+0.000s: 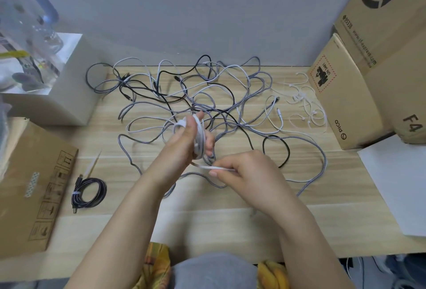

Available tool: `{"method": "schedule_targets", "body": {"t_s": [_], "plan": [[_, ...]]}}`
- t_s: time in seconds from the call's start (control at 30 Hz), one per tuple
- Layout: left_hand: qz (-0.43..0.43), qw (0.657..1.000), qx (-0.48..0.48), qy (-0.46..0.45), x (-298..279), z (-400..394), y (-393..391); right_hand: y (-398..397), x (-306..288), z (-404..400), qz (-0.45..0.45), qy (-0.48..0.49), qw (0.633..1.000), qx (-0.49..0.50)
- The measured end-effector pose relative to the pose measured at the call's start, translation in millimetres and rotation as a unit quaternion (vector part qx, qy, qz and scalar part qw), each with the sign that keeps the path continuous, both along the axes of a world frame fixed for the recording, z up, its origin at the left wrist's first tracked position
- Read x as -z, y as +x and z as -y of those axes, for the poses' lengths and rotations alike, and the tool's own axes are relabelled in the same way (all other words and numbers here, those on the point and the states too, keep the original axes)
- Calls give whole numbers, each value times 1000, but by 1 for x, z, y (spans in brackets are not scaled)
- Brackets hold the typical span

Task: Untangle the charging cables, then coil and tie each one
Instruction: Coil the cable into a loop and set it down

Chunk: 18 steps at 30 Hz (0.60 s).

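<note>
Head view: across the far half of a light wooden table (230, 231), grey, black and white charging cables (207, 95) are sprawling tangled; the left hand (184, 141) is gripping a white cable coil (199, 136) at centre, the right hand (244, 171) pinching its loose end; a tied black coil (90, 193) is lying near the left edge.

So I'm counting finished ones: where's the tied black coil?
Head view: the black coil lies on the table's left, beside the flat cardboard box.
</note>
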<state>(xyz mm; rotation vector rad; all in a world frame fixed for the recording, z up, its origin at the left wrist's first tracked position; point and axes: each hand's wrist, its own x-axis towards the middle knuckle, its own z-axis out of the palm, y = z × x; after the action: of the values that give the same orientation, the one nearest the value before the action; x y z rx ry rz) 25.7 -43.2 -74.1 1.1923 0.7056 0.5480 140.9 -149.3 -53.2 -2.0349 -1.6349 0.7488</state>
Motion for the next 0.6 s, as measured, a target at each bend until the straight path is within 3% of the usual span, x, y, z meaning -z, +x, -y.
{"method": "schedule_targets", "body": {"t_s": [0.1, 0.2, 0.27, 0.37, 0.47, 0.6], "plan": [[-86, 992, 75, 61, 9, -1, -7, 5, -5, 2, -34, 63, 996, 47], [-129, 979, 157, -6, 19, 0, -9, 14, -7, 3, -83, 128, 981, 121], [-90, 967, 228, -64, 18, 2, -9, 16, -8, 3, -116, 160, 968, 152], [-54, 954, 285, -76, 3, 5, -9, 14, -8, 3, -151, 195, 954, 169], [-17, 943, 309, -122, 1, 5, -14, 12, -6, 1, -124, 221, 952, 172], [144, 907, 346, -191, -3, 2, -17, 15, 0, -4, -170, 236, 941, 174]]}}
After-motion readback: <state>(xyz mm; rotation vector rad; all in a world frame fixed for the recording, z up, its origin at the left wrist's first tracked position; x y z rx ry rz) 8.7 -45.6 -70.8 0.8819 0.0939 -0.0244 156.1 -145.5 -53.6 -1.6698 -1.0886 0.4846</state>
